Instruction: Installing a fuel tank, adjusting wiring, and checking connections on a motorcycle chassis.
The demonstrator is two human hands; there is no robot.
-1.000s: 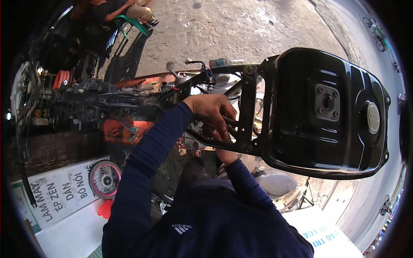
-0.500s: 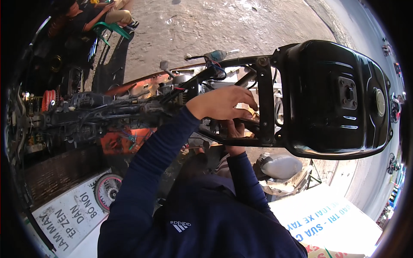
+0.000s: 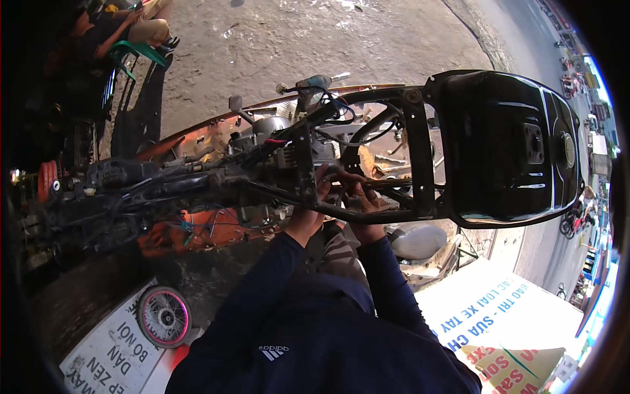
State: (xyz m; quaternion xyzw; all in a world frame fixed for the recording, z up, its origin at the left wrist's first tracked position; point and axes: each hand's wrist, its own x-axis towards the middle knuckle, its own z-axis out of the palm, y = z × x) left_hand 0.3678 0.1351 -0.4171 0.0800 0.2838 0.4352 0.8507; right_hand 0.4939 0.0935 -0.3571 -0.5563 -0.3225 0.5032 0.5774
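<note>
Both my hands work inside the bare black motorcycle frame [image 3: 423, 154], having come up from its near side past the lower rail. My left hand [image 3: 314, 209] has its fingers curled around a dark part beside the engine; the part's kind is unclear. Close to its right, my right hand [image 3: 366, 209] is closed, with thumb and fingers bent near some dark rods or cables. What it holds is hidden. A black fuel tank [image 3: 489, 148] sits on the right end of the frame. Dark wires [image 3: 338, 108] loop over the far rail, and a grey engine part [image 3: 270, 125] shows below.
A teal tool with a metal shaft [image 3: 316, 82] lies beyond the far rail. Under the bike is an orange surface [image 3: 174, 238]. A pink-rimmed wheel [image 3: 164, 317], a grey tank [image 3: 418, 241] and a sign board [image 3: 499, 295] lie nearer. A person [image 3: 108, 33] sits on a green chair [image 3: 134, 51].
My left hand has come off the top of the frame and now reaches in from the near side beside the right hand. The view has shifted somewhat.
</note>
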